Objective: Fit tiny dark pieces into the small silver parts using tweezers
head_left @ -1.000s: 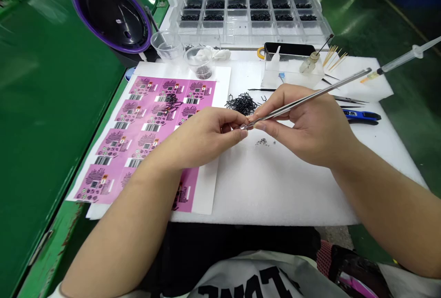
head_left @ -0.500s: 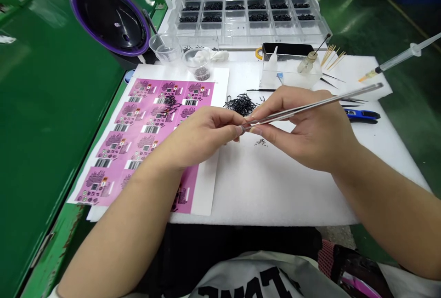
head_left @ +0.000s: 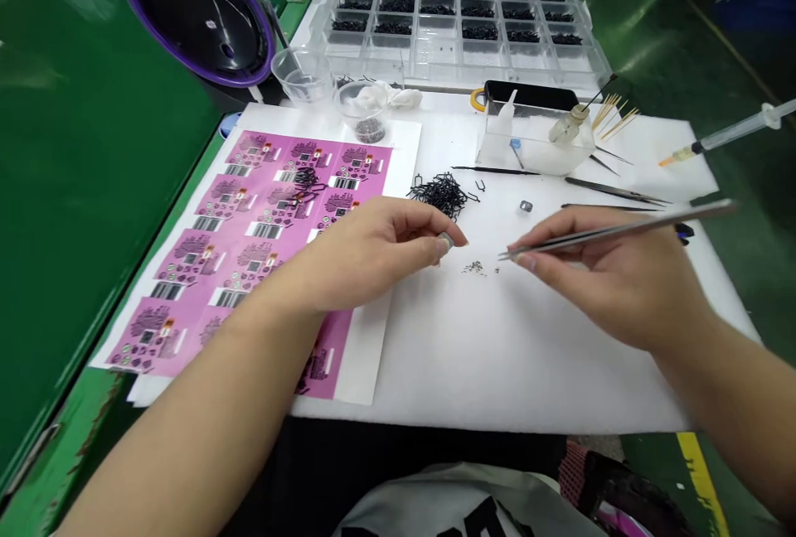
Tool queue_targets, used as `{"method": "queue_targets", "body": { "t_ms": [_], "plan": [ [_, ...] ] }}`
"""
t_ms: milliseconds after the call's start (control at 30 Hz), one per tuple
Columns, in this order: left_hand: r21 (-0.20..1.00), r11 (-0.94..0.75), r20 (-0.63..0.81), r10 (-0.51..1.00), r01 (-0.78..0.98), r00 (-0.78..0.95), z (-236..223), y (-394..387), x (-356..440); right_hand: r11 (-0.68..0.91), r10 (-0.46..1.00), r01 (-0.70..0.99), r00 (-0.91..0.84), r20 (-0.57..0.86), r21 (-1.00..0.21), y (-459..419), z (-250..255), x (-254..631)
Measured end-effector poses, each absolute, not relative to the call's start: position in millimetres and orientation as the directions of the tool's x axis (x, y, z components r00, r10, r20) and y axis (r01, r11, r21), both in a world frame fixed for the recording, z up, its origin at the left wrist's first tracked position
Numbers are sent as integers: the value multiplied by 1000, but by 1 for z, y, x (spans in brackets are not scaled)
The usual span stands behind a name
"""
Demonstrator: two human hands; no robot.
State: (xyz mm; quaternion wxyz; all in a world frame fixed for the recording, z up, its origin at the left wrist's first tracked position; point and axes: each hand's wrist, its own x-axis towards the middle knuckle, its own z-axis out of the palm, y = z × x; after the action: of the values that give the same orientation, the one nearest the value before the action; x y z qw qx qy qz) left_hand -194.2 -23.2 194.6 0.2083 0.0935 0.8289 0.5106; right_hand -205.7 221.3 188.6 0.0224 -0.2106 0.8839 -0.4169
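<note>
My left hand [head_left: 385, 251] is closed in a pinch on a small grey metallic piece [head_left: 446, 242], mostly covered by the thumb and fingers. My right hand [head_left: 609, 272] grips a pair of metal tweezers [head_left: 628, 228]. Their tips point left, slightly above the white work surface [head_left: 497, 355]. Just below and left of those tips lies a small scatter of tiny parts [head_left: 475, 268]; whether the tips hold anything is too small to tell. A pile of black bent pins [head_left: 443, 194] lies beyond my left fingers. Another small metallic piece [head_left: 526, 206] sits farther back, right of the pile.
Pink printed sheets [head_left: 366, 346] with more black pins lie under my left forearm. At the back are a compartment box [head_left: 435, 44], plastic cups [head_left: 304, 81] and a clear tray [head_left: 491, 152]. Dark tweezers [head_left: 615, 191] and a syringe [head_left: 727, 133] are at right.
My right hand with the tweezers has moved right and down, away from my left hand. The tips now hover near the tiny parts. My left hand keeps its pinch.
</note>
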Motion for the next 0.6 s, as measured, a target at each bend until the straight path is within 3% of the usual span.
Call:
{"method": "queue_targets", "body": {
  "t_ms": [300,600],
  "plan": [
    [825,563,-247,432,46,-868,189,-22,-192,584,-439,-288,-898,3,-759,218,172,-199],
    [824,567,-248,395,22,-885,193,-14,-193,604,-467,-349,-883,36,-716,220,170,-199]
  ]
}}
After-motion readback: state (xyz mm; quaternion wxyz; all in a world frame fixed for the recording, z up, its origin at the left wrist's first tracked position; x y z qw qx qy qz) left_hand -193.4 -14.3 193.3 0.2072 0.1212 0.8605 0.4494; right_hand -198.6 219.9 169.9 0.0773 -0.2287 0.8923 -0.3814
